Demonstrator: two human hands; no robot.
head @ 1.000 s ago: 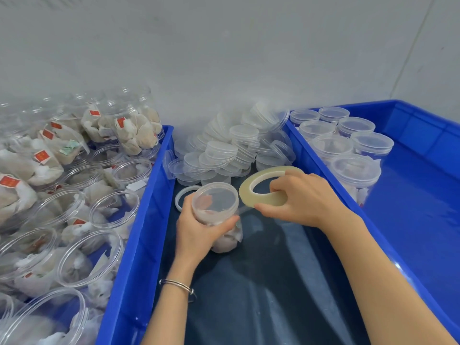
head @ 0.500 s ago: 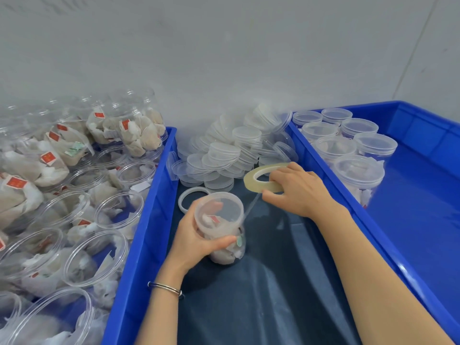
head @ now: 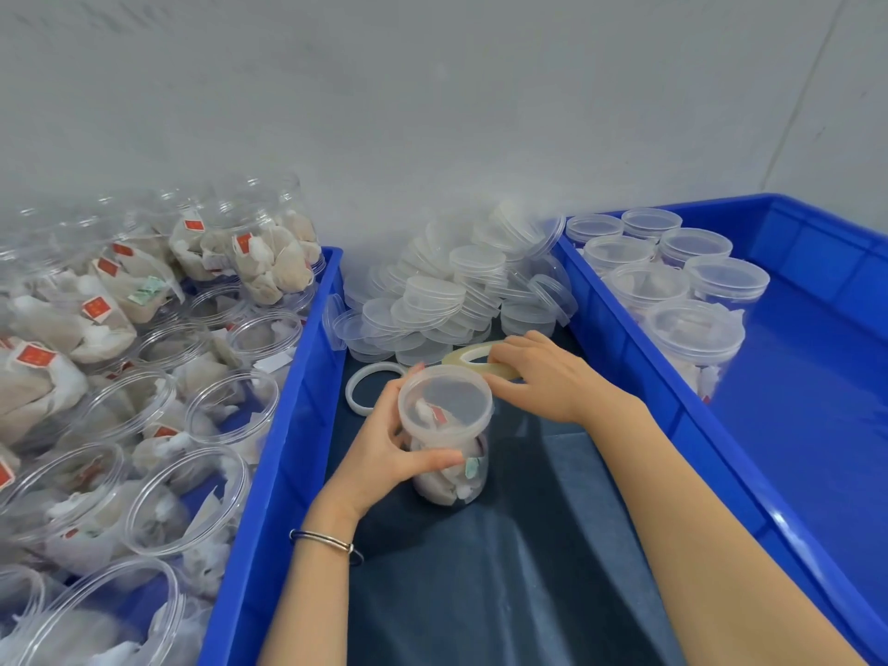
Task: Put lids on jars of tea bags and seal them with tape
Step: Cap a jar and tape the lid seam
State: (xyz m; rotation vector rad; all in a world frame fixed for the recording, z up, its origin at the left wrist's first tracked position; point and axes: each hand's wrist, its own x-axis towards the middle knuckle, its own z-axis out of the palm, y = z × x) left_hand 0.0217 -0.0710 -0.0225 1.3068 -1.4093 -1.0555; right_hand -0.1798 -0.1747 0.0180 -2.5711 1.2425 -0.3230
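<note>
One lidded jar (head: 449, 437) of tea bags, upright on dark cloth (head: 528, 569), gripped by left hand (head: 384, 449); one tape roll (head: 480, 360) pinched by right hand (head: 543, 377); seven lidded jars (head: 692, 338) in right bin (head: 817, 425).

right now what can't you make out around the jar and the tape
- Head view, tape strand: whether tape already sticks to the jar is too thin and clear to see.
- Tape roll: its near side is hidden by the right hand.
- Lid: whether it is fully seated cannot be told.
- Jar's far left side: covered by the left hand.
</note>
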